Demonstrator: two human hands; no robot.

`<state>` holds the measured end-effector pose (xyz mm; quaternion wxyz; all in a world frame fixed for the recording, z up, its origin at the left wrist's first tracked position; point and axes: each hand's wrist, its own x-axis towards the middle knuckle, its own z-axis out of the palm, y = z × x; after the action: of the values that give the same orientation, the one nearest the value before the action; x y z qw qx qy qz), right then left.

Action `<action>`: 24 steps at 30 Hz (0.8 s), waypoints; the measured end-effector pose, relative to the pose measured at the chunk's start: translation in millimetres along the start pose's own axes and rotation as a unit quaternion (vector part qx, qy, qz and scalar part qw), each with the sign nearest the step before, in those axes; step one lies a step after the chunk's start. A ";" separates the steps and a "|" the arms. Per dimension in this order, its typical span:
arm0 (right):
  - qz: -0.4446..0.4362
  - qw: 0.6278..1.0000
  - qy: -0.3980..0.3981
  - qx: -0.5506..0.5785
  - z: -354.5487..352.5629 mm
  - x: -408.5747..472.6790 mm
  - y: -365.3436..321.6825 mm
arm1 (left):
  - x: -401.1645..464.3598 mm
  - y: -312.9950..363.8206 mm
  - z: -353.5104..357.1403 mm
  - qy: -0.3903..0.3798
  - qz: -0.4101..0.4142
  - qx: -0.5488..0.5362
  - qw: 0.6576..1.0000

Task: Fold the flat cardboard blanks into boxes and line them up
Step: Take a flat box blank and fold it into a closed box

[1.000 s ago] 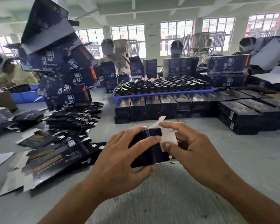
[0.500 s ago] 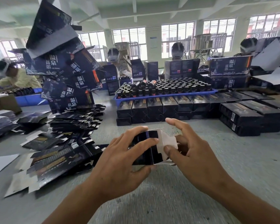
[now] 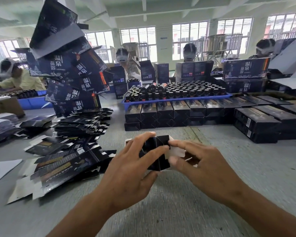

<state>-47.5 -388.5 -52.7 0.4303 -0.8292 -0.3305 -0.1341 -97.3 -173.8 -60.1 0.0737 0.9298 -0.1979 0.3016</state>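
A small black cardboard box (image 3: 158,151) is held end-on just above the grey table. My left hand (image 3: 133,166) grips its left side, fingers over the top and thumb underneath. My right hand (image 3: 202,165) pinches the white end flap (image 3: 177,152) at the box's right side, forefinger on the black end panel and thumb below the flap. Flat black blanks (image 3: 58,166) lie spread on the table to the left, with a thicker pile (image 3: 80,125) behind them. Finished black boxes (image 3: 164,113) stand in a row straight ahead.
A blue tray (image 3: 178,98) of dark bottles stands behind the row of boxes. More finished boxes (image 3: 258,124) are stacked at the right. A leaning tower of large printed cartons (image 3: 72,72) rises at the left. Several people work at the far side.
The white end flap stood up a second ago; my right hand has folded it down against the box end. The box has turned more end-on toward me, and both hands lifted slightly.
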 end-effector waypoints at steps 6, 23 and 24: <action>-0.002 0.998 -0.055 0.000 -3.6 -0.8 1.0 | -1.0 -3.5 -0.1 -0.002 -0.001 -0.002 1.000; -0.018 0.997 0.063 0.032 4.0 -2.9 4.3 | -0.9 4.4 0.3 0.018 0.005 -0.042 0.999; -0.022 0.997 0.067 0.025 4.3 -3.1 4.5 | -0.7 4.5 0.7 0.020 0.009 -0.038 0.999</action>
<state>-47.1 -388.3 -59.6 0.4687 -0.7999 -0.3227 -0.1907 -99.2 -177.8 -61.0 0.1100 0.9181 -0.2162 0.3133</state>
